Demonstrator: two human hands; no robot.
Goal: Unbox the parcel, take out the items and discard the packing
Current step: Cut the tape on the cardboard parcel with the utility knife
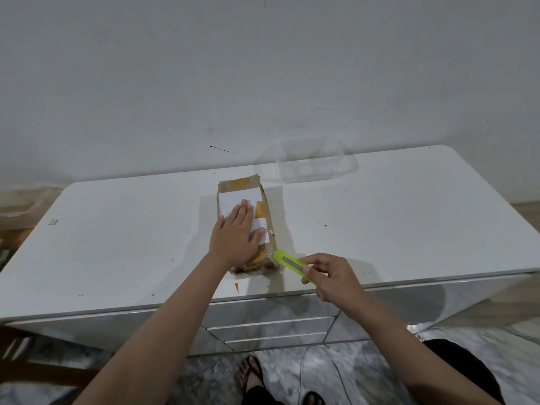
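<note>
Two hands | left hand (237, 232) flat on parcel (264, 197) | right hand (333, 276) fingers grip cutter (287, 263) (near table (409, 217) edge)

We face a plain, pale grey-white wall (263, 68) marked with a few faint scuffs and one short dark streak. Against it stands a glossy white cabinet (409, 217) with rounded corners, its top speckled with small dark marks; shallow drawer fronts (271, 325) show beneath its near edge. At the back of the top sits a clear plastic container (315, 165). The floor (365, 366) below is grey-and-white marbled tile, crossed by a thin white cable (304, 372). Brown wooden furniture (32, 366) sits low on the left. The light is dim and even.
</note>
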